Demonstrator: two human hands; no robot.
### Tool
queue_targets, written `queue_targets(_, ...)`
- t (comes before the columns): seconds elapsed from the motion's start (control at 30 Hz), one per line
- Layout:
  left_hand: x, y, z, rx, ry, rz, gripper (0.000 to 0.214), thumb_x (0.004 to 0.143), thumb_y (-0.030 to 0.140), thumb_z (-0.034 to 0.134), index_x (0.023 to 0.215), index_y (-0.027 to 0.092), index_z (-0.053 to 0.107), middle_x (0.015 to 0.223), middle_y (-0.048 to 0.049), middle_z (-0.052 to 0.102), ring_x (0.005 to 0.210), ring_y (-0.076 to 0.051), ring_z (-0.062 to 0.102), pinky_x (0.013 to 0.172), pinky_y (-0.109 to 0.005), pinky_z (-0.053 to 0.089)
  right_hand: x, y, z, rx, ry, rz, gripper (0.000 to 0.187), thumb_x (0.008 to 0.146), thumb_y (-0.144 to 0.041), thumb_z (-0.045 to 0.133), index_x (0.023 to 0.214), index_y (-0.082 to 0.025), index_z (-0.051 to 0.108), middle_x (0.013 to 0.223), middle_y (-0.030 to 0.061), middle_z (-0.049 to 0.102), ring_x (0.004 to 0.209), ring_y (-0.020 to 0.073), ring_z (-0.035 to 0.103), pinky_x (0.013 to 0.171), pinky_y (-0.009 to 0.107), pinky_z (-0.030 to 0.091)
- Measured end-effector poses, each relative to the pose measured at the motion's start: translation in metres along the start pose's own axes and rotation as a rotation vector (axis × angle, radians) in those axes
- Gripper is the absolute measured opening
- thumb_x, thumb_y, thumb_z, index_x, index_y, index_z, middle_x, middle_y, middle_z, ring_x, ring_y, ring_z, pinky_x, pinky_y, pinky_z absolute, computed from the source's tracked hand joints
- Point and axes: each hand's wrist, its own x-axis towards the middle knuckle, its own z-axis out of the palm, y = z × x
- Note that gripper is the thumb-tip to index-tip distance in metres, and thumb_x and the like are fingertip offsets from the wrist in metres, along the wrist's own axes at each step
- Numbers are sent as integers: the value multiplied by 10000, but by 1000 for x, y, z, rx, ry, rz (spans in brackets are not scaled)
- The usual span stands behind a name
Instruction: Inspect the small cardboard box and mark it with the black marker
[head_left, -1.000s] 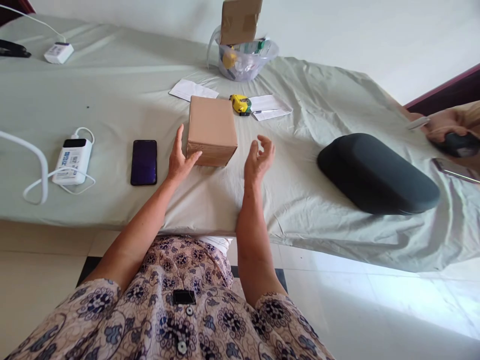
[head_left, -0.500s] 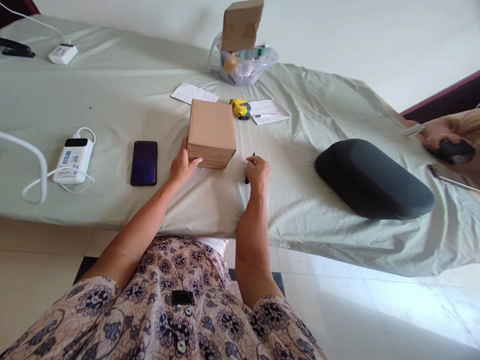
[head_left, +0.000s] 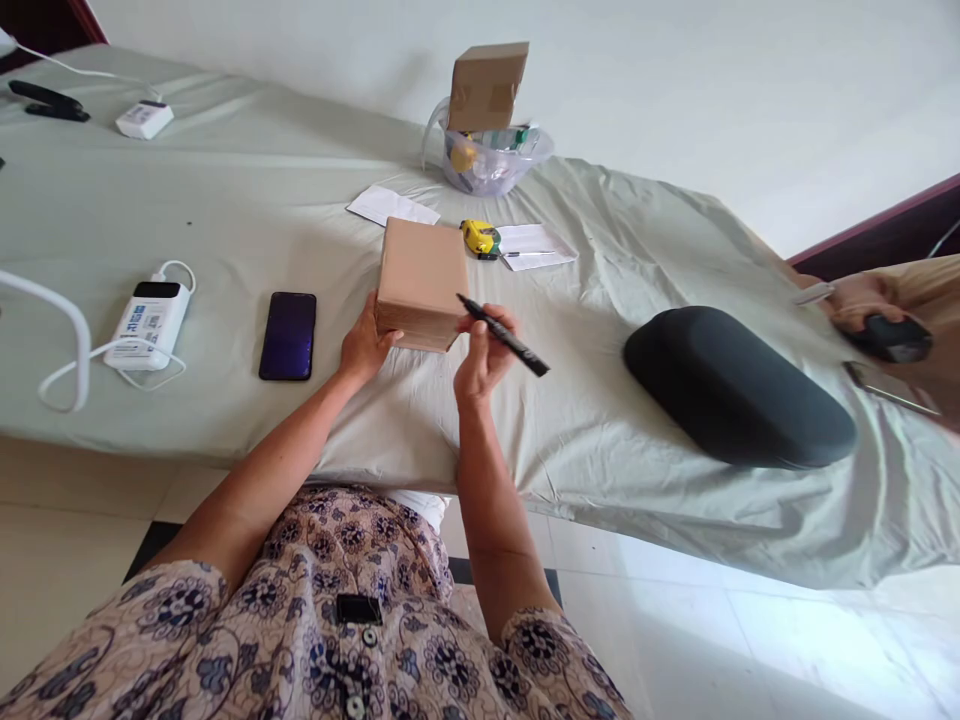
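The left hand (head_left: 365, 347) holds the side of the brown box (head_left: 418, 283) on the bench (head_left: 225, 210). The right hand (head_left: 484, 350) grips a black pen (head_left: 504, 336) just beside the box.

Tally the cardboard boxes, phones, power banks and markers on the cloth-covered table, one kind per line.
Brown cardboard boxes: 2
Dark-screened phones lying flat: 1
White power banks with cables: 2
Black markers, in the right hand: 1
Total: 6
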Motion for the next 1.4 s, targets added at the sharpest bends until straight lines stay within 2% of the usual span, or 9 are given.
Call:
queue_targets(0.2, -2, 12, -4, -8, 13, 9, 686, 835, 321, 707, 1470, 280, 452, 1332, -96, 703, 1197, -333, 686, 960, -473, 574, -22, -12, 16, -301, -427, -271, 299, 992, -504, 469, 1044, -263, 638, 930, 49, 751, 854, 195, 707, 886, 385, 527)
queue_targets(0.27, -2, 14, -5, -3, 18, 0, 625, 845, 310, 684, 1437, 279, 484, 1291, -94, 722, 1168, -333, 698, 955, -480, 573, -22, -11, 19, -381, -495, -303, 287, 1003, -465, 451, 1055, -265, 651, 968, 52, 773, 882, 191, 711, 921, 386, 505)
queue_targets(0.43, 0, 14, -5, -11, -8, -11, 699, 797, 295, 709, 1449, 230, 466, 1246, -119, 741, 1172, -362, 695, 958, -496, 572, -19, -2, 20, -446, -442, -304, 283, 1016, -422, 442, 1099, -253, 653, 1037, 70, 782, 978, 198, 715, 924, 373, 486)
queue_targets(0.7, -5, 42, -15, 71, -61, -141, 648, 826, 254, 650, 1446, 235, 464, 1286, -88, 724, 1201, -318, 685, 995, -421, 540, -29, 2, 24, -452, -343, -314, 277, 1017, -435, 464, 945, -234, 639, 838, 47, 752, 775, 193, 695, 814, 363, 469)
queue_targets(0.83, -6, 53, -19, 130, -88, -207, 494, 910, 261, 593, 1395, 244, 498, 1259, -73, 739, 1168, -291, 705, 952, -366, 541, -33, 1, 30, -451, -415, -282, 292, 1021, -458, 462, 996, -235, 650, 932, 52, 782, 864, 192, 728, 818, 349, 497)
queue_targets(1.0, -5, 55, -19, 154, -97, -248, 565, 968, 248, 517, 1516, 163, 412, 1308, -136, 715, 1181, -323, 701, 965, -391, 532, -28, 1, 38, -333, -568, -246, 326, 1035, -466, 430, 1112, -253, 666, 1056, 68, 785, 953, 194, 724, 882, 363, 556)
queue_targets(1.1, -5, 54, -18, 156, -103, -252, 589, 969, 229, 500, 1540, 135, 389, 1353, -148, 690, 1233, -312, 676, 1010, -391, 513, -25, 1, 39, -276, -527, -281, 305, 1038, -425, 436, 1155, -248, 654, 1096, 79, 779, 973, 199, 723, 905, 376, 569)
queue_targets(1.27, -6, 54, -17, 118, -87, -229, 568, 921, 258, 600, 1472, 200, 476, 1332, -99, 708, 1248, -287, 671, 998, -339, 517, -26, 1, 33, -243, -391, -344, 251, 1020, -414, 497, 1149, -249, 635, 1051, 71, 775, 941, 200, 724, 876, 369, 583)
queue_targets(1.4, -6, 53, -18, 123, -78, -230, 543, 932, 282, 576, 1462, 220, 478, 1287, -87, 733, 1187, -286, 702, 935, -335, 528, -28, 0, 34, -278, -444, -336, 257, 1026, -417, 474, 1133, -250, 639, 1019, 65, 773, 897, 191, 721, 842, 353, 579)
